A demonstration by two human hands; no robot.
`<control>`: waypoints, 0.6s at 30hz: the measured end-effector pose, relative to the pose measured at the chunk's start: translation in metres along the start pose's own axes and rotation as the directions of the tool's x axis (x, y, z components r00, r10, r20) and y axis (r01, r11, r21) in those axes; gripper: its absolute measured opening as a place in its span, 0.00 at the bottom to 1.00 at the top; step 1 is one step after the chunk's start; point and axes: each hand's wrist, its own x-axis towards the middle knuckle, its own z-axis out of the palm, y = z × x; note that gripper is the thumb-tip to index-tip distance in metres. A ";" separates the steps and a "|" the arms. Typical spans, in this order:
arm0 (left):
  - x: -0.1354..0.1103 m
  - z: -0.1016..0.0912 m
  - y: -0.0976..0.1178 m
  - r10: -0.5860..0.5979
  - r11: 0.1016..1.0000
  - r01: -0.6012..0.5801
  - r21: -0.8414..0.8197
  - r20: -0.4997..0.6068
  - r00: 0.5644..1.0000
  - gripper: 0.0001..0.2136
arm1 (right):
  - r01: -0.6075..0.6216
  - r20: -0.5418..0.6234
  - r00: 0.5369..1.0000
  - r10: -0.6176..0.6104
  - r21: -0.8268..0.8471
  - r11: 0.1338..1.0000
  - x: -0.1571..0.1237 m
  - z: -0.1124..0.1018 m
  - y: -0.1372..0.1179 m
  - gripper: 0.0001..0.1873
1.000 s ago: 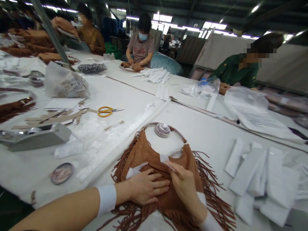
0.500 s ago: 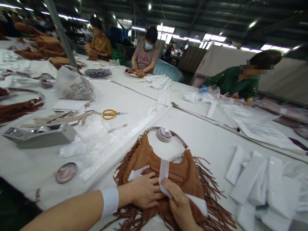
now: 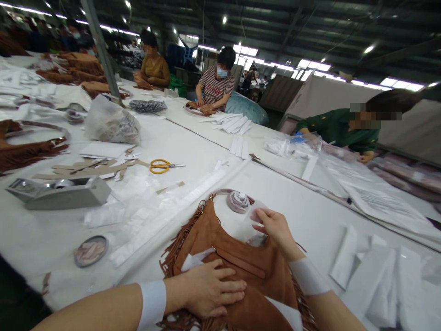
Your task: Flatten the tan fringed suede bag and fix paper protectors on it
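Observation:
A brown suede handbag [image 3: 237, 246] with long fringes lies on the white table in front of me. My left hand [image 3: 215, 289] rests flat on its front, fingers stretched out, below the zip. Above the bag's top right edge, my right hand [image 3: 275, 227] pinches a thin whitish strip [image 3: 251, 219], blurred and partly see-through. Inside the handle loop sits a coiled, wrapped strap [image 3: 238, 201]. White pieces of sheet stick out at the bag's left side [image 3: 196, 259] and at its lower right [image 3: 285, 312]. Both my wrists wear white bands.
At the left stand a grey tape dispenser [image 3: 62, 193] and a round lid-like dish [image 3: 91, 250]. Yellow-handled scissors [image 3: 161, 166] lie beyond. White padded strips [image 3: 382, 276] are piled at the right. A pole [image 3: 101, 50] rises at the back left; several co-workers sit across the table.
My right hand has moved up and away from the bag's front, lifting the whitish strip that lay across its top edge. My left hand stays on the bag with its fingers flatter.

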 end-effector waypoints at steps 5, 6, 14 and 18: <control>0.000 -0.001 -0.002 -0.011 1.000 0.011 0.023 -0.019 1.000 0.24 | -0.053 0.036 0.998 0.051 0.039 0.998 0.041 0.015 0.006 0.09; 0.000 -0.001 -0.003 -0.013 1.000 0.013 0.022 -0.017 1.000 0.24 | -0.060 0.039 0.998 0.058 0.037 0.997 0.047 0.017 0.007 0.08; 0.000 0.003 -0.003 -0.027 0.999 0.028 0.037 -0.019 0.999 0.23 | -0.022 0.023 0.999 0.023 -0.034 0.999 0.066 0.023 0.002 0.10; 0.000 0.005 -0.003 -0.016 0.999 0.017 0.045 -0.018 1.000 0.23 | 0.076 0.050 0.996 -0.072 -0.085 0.993 0.035 0.019 -0.008 0.12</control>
